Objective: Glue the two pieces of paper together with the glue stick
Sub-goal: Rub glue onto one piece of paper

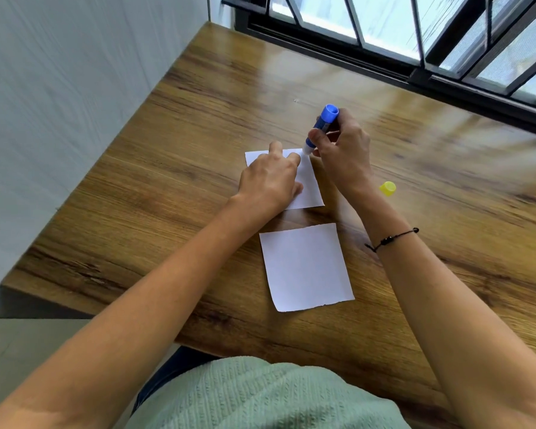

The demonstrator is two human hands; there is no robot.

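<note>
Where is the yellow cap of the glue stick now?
In the head view, the yellow cap lies on the wooden table, right of the right hand's wrist, apart from both papers.

Taking the near paper (306, 267) as the landmark: left of it is a wide stretch of bare table (155, 187) running out to the wall (75, 88), easy to reach through. Right of it is open wood too, with only the yellow cap (387, 188) sitting up and to the right, well apart from it. Straight beyond it things get crowded: the left hand (268, 178) lies on the far paper (308, 184) and the right hand (342, 150) holds the glue stick (321, 126) over that sheet's far corner. Past them the table is bare up to the window (415, 35).
</note>
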